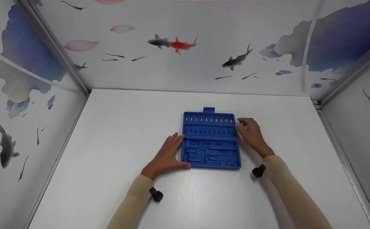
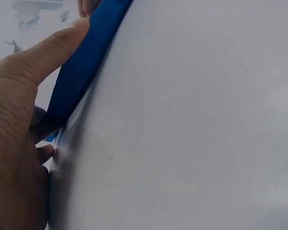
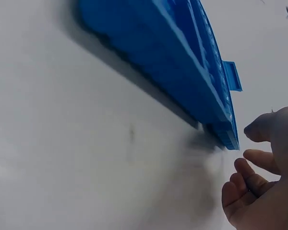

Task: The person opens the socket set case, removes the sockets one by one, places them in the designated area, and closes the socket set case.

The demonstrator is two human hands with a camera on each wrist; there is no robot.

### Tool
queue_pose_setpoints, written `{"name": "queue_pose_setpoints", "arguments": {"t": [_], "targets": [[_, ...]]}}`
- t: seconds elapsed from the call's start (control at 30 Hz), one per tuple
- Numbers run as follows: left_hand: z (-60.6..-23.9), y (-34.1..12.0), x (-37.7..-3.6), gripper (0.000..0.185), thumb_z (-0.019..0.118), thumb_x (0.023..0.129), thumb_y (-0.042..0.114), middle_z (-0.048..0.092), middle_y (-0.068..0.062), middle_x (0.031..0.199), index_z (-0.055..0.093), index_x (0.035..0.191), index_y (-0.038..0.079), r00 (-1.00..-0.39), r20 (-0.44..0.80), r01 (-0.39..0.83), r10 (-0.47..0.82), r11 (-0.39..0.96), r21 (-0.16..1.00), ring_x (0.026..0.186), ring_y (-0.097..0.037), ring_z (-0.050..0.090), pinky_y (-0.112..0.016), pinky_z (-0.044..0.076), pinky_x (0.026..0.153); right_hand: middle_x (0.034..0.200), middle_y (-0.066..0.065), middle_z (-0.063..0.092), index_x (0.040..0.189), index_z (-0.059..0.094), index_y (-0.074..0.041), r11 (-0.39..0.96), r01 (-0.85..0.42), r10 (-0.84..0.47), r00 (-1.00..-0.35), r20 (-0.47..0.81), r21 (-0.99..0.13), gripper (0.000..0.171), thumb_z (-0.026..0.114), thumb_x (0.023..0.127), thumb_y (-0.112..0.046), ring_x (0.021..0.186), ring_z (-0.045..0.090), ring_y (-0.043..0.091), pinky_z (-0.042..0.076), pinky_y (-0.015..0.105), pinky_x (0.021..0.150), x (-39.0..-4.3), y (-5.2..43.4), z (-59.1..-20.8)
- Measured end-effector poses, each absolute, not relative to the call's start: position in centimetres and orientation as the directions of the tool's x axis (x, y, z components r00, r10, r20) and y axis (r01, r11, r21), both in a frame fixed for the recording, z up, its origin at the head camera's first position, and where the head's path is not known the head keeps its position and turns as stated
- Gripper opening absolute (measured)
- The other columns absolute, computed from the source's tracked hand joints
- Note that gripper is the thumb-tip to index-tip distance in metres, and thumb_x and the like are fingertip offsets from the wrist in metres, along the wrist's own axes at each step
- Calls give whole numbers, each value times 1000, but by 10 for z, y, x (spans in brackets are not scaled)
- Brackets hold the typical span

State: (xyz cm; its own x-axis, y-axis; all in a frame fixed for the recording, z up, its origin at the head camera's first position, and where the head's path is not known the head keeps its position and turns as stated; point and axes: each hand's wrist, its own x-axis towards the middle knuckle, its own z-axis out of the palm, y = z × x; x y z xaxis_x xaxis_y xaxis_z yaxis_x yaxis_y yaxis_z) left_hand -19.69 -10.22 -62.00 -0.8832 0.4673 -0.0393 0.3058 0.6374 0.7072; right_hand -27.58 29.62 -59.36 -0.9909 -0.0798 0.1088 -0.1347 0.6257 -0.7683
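Hands [image 1: 167, 157] flanking tray [image 1: 210, 143], tab far

White table [image 1: 115, 133], walls [image 1: 204, 70] with painted fish [image 1: 181, 45].

Left hand [image 1: 167, 156] flat, palm down near the table's middle, fingers straight and together, thumb stretched along its near side. Right hand [image 1: 251, 133] further toward the far edge, fingers loosely bent, holding nothing. Both forearms in beige sleeves, angled inward from the near edge.
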Motion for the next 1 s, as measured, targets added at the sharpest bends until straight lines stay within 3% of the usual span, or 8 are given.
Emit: {"name": "queue_pose_setpoints", "arguments": {"t": [0.23, 0.53, 0.9, 1.0], "targets": [[-626, -105, -193, 129, 82, 81, 78, 12, -6, 186, 19, 179, 21, -893, -22, 304, 450, 636, 709, 171, -29, 3, -52, 9, 138, 137, 30, 63, 142, 66, 9, 638, -204, -172, -978, 121, -743, 37, 63, 108, -5, 129, 55, 45, 49, 62, 105, -287, 299, -590], [-630, -102, -193, 128, 83, 80, 80, 24, -7, 182, 25, 178, 21, -899, 47, 336, 436, 616, 712, 168, -26, 19, -56, 29, 133, 134, 34, 65, 135, 69, 13, 682, -284, -248, -957, 153, -674, 33, 66, 105, 1, 132, 54, 50, 38, 67, 116, -305, 297, -588], [-629, -100, -196, 128, 79, 81, 84, 32, -5, 178, 26, 177, 19, -887, 50, 381, 460, 665, 643, 165, -26, 25, -51, 32, 133, 137, 38, 60, 139, 67, 13, 750, -295, -298, -950, 97, -592, 37, 69, 106, -3, 134, 49, 56, 37, 70, 116, -316, 295, -584], [-626, -102, -197, 127, 74, 82, 87, 36, -3, 177, 26, 177, 18, -878, 56, 416, 475, 702, 578, 164, -24, 28, -50, 22, 137, 138, 40, 58, 138, 67, 14, 768, -294, -306, -949, 78, -570, 37, 69, 106, -4, 135, 47, 59, 38, 72, 114, -317, 291, -581]]}}
